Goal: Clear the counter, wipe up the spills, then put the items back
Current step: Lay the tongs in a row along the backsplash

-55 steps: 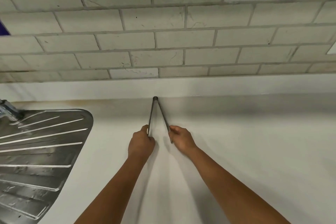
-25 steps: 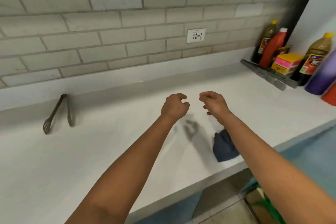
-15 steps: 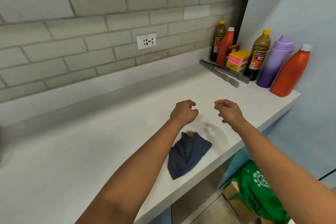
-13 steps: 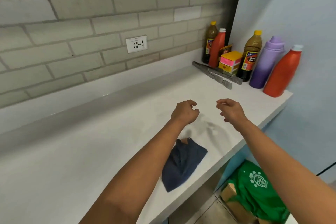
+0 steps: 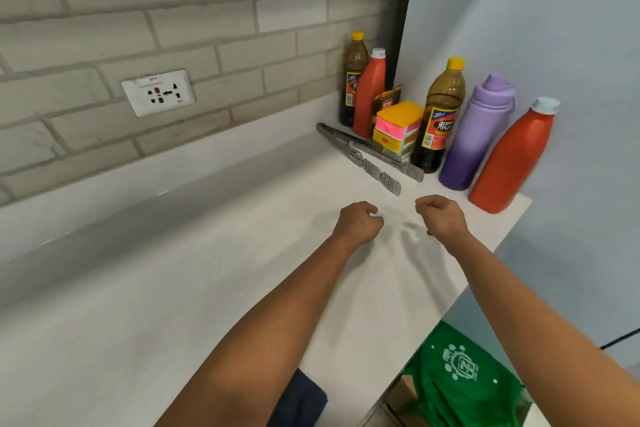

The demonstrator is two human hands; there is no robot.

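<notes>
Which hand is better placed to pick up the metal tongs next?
Probably the left hand: the near tips of the metal tongs lie just beyond it, while the right hand hovers nearer the bottles.

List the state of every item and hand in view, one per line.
Left hand: loosely curled, empty.
Right hand: loosely curled, empty.
Metal tongs: lying flat, untouched.
Purple bottle: upright, lid closed.
Red bottles: upright, capped.
Brown bottles: upright, capped.
Blue cloth: crumpled, partly hidden.
</notes>
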